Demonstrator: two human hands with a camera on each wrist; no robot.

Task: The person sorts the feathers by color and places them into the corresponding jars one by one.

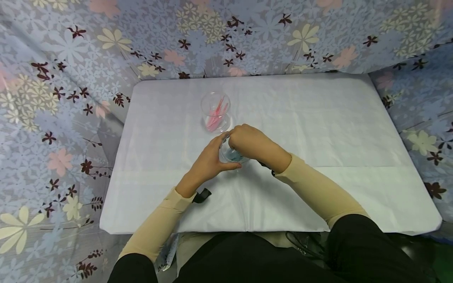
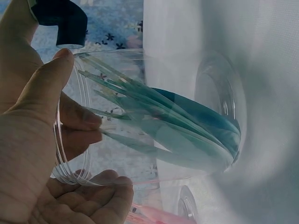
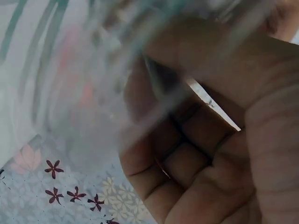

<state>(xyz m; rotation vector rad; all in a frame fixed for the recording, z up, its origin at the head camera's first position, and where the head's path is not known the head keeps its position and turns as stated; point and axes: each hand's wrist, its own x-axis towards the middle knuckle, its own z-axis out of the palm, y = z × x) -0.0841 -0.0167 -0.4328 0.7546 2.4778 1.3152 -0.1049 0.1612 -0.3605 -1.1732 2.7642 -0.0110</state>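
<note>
A clear cup (image 2: 215,74) stands on the white-covered table, with slender, translucent teal pieces (image 2: 182,123) leaning inside it, broad at the bottom and thin at the top. My left hand (image 1: 209,160) holds the cup near its rim, thumb on the near side and curled fingers on the far side. From the right, my right hand (image 1: 252,142) reaches into the cup's mouth. Its thumb and forefinger (image 2: 86,120) pinch the thin end of one teal piece, while its other fingers (image 3: 187,158) are curled in.
Just behind my hands stands a second clear cup (image 1: 208,103) with several slender pink pieces (image 1: 216,116) in it. The white table cover (image 1: 318,129) extends to both sides. A flowered cloth (image 1: 247,35) hangs along the back and sides.
</note>
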